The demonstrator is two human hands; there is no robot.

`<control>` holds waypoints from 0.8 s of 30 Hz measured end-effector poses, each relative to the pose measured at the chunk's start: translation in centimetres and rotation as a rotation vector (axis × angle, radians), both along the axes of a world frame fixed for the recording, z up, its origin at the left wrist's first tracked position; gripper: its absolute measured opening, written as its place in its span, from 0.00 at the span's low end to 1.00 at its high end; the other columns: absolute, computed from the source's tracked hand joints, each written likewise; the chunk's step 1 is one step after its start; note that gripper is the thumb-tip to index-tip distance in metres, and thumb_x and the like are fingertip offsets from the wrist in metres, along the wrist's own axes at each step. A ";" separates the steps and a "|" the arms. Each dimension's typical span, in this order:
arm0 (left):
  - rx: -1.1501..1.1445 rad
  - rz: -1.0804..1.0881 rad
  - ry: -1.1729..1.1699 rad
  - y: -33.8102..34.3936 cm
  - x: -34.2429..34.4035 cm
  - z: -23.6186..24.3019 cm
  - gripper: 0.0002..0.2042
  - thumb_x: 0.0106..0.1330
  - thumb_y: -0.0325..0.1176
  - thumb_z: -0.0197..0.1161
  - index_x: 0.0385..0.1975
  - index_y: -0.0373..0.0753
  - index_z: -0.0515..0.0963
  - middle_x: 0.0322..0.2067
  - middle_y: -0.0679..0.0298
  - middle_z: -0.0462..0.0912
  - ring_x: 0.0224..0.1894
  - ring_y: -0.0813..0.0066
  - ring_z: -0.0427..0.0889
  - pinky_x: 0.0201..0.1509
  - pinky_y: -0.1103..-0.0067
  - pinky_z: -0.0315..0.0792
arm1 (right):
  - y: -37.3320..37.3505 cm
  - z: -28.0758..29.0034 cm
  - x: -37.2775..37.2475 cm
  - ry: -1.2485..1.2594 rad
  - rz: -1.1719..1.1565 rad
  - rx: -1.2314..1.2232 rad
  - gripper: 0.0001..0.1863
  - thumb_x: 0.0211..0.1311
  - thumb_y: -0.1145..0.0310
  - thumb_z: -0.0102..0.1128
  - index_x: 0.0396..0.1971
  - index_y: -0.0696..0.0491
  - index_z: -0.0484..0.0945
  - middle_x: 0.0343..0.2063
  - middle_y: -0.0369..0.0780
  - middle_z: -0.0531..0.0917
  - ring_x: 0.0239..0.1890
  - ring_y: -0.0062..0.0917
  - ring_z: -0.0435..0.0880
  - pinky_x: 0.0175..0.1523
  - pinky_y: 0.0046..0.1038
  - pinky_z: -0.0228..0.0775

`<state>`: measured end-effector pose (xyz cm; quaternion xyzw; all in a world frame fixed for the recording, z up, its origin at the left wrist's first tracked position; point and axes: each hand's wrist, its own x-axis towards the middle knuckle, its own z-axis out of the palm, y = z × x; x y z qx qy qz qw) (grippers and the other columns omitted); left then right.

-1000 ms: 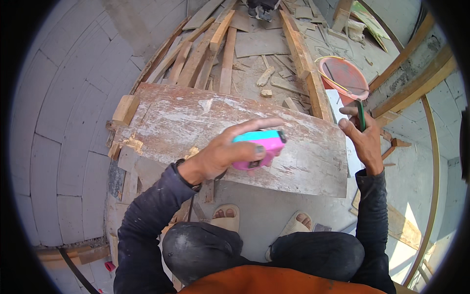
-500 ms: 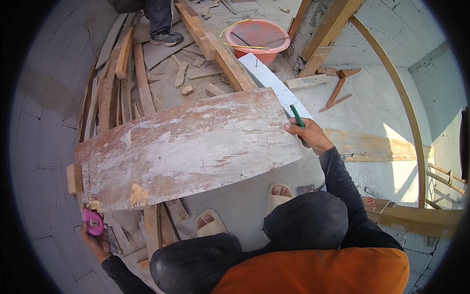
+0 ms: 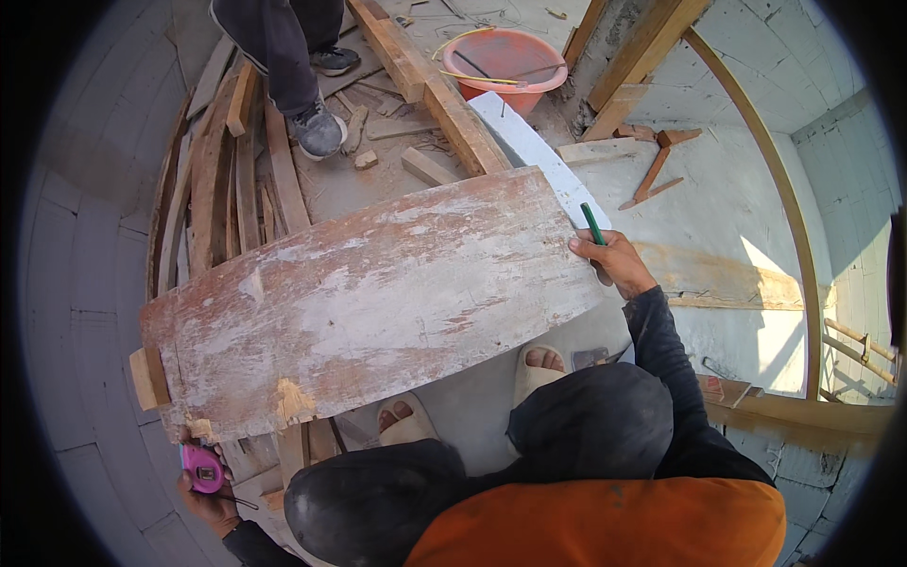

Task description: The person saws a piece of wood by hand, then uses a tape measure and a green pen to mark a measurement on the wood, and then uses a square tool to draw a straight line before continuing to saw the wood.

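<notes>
A long worn board [image 3: 378, 302], brown with whitish streaks, lies across in front of my knees. My right hand [image 3: 619, 260] grips its right end, thumb on the face, with a green pencil [image 3: 592, 224] sticking up from the fingers. Just below the board's lower left corner, my left hand [image 3: 213, 501] is closed around a pink tape measure [image 3: 202, 469]; whether its fingers also touch the board is unclear. A short wooden block [image 3: 148, 378] shows at the board's left edge.
Long timbers [image 3: 215, 170] lie beyond the board at left. A beam [image 3: 444, 104] runs back beside a white block strip [image 3: 534, 156]. Behind stands a red basin [image 3: 505, 64]. A co-worker's shoe [image 3: 319, 129] is near the timbers. A wooden-handled tool [image 3: 652, 170] lies at right.
The board's left end has come down toward me, and my left hand with the tape measure has moved right and down. My right hand shifted slightly right. The co-worker has stepped closer.
</notes>
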<state>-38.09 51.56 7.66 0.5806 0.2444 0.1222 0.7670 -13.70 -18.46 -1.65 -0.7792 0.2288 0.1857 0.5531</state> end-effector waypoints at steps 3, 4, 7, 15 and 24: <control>0.148 0.003 0.120 0.4 -1.0 2.8 0.43 0.65 0.53 0.62 0.75 0.33 0.61 0.65 0.46 0.76 0.46 0.64 0.87 0.31 0.79 0.83 | 1.4 0.8 0.3 0.016 0.034 -0.072 0.25 0.63 0.50 0.73 0.46 0.57 0.87 0.19 0.27 0.70 0.14 0.12 0.61 0.18 0.23 0.49; 0.160 -0.029 0.155 0.5 -0.5 4.2 0.43 0.63 0.53 0.63 0.73 0.31 0.62 0.60 0.45 0.80 0.46 0.64 0.87 0.29 0.80 0.83 | 0.8 0.6 0.0 -0.043 0.040 -0.123 0.25 0.63 0.48 0.72 0.46 0.56 0.87 0.20 0.27 0.73 0.14 0.12 0.62 0.18 0.23 0.48; 0.228 -0.066 0.164 0.3 -0.2 7.7 0.42 0.61 0.57 0.63 0.67 0.27 0.67 0.48 0.47 0.84 0.42 0.62 0.88 0.25 0.78 0.83 | -1.1 -0.5 -0.3 -0.375 -0.088 -0.310 0.28 0.69 0.45 0.67 0.49 0.59 0.87 0.25 0.32 0.78 0.28 0.17 0.70 0.35 0.24 0.60; 0.101 -0.354 -0.077 -6.0 3.9 11.6 0.42 0.59 0.60 0.64 0.60 0.25 0.73 0.45 0.42 0.84 0.43 0.55 0.88 0.29 0.75 0.84 | 12.0 12.2 1.6 -0.417 0.460 -0.060 0.16 0.73 0.57 0.63 0.46 0.56 0.87 0.23 0.31 0.76 0.27 0.16 0.73 0.33 0.24 0.65; -0.056 -0.875 -0.015 -13.3 11.6 11.1 0.38 0.58 0.47 0.68 0.63 0.23 0.72 0.54 0.40 0.81 0.54 0.51 0.84 0.51 0.67 0.83 | 22.1 18.0 2.8 -0.302 1.414 -0.126 0.28 0.76 0.44 0.57 0.58 0.53 0.83 0.43 0.49 0.88 0.46 0.40 0.87 0.54 0.38 0.75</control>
